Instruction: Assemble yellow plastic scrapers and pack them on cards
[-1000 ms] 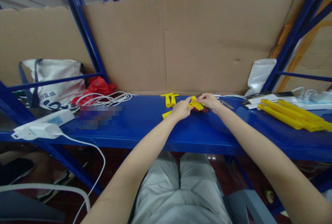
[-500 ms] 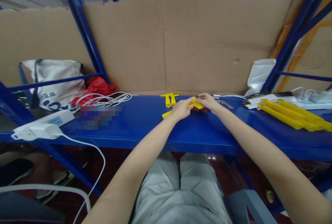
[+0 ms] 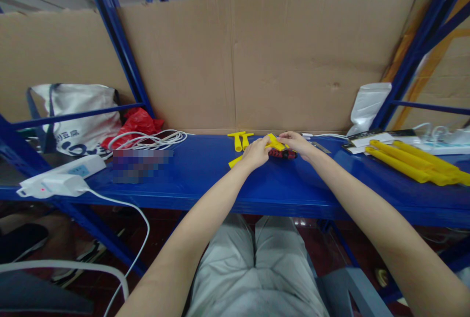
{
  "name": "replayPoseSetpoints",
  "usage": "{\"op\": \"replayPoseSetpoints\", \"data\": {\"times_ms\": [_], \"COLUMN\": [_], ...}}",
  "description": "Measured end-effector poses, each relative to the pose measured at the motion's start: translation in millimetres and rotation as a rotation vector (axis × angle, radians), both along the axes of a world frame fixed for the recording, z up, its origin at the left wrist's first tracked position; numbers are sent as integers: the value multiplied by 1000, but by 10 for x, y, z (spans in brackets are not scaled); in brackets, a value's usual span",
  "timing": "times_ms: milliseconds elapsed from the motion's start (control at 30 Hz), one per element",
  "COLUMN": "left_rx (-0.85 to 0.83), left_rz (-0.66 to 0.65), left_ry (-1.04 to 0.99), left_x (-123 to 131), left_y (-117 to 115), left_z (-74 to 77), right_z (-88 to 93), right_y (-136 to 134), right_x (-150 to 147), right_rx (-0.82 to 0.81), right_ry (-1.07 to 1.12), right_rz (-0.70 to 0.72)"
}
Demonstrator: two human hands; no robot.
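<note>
Between my two hands is a yellow plastic T-shaped piece, held just above the blue shelf top. My left hand is closed around its left side. Fingers of my right hand pinch at the piece's right side, and their tips are partly hidden. Just below the piece lies a dark red and black ribbed handle, like that of a screwdriver. A yellow tube end sticks out beside my left wrist. Two yellow T-shaped pieces lie side by side behind my left hand.
Several long yellow tubes lie at the right. A flat metal strip rests beyond my right wrist. On the left are a power strip, coiled white cable, a red bag and a cloth bag. Cardboard walls the back.
The yellow piece has turned and tilted up a little between my hands. More of the red and black handle shows beneath it. My hands have shifted slightly.
</note>
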State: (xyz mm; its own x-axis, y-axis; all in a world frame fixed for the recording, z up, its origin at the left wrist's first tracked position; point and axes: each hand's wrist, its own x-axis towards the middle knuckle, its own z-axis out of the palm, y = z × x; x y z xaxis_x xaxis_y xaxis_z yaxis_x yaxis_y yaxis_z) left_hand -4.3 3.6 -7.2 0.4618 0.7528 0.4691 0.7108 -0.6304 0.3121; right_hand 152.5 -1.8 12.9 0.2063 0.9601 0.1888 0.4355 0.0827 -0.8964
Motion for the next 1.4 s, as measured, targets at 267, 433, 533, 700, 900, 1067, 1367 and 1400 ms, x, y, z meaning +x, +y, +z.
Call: {"op": "replayPoseSetpoints", "data": {"times_ms": [267,433,533,700,900,1067,1367,1400], "left_rx": [-20,-2,2,-6,-17,-7,10,7], "left_rz": [36,52,54,66,57,63,77,81], "left_ry": [11,12,10,15,19,43,85,89], "left_x": [-7,-12,-12,-13,-18,-18,-25,-26], "left_y": [30,53,49,32,39,49,8,5], "left_z": [-9,-21,-23,-11,-5,-13,5,8], "right_z": [3,15,13,-11,-20,-25,-17,-14], "right_y": [-23,-40,-44,-20,-5,-6,-40,-45], "right_x": [55,65,68,94,105,102,95,92], "right_rx": [-8,-19,-29,-31,-41,-33,-40,-42], "right_ry": [-49,-30,-20,-40,-36,-67,-94,-99], "right_rz": [141,187,199,198,197,188,215,221]}}
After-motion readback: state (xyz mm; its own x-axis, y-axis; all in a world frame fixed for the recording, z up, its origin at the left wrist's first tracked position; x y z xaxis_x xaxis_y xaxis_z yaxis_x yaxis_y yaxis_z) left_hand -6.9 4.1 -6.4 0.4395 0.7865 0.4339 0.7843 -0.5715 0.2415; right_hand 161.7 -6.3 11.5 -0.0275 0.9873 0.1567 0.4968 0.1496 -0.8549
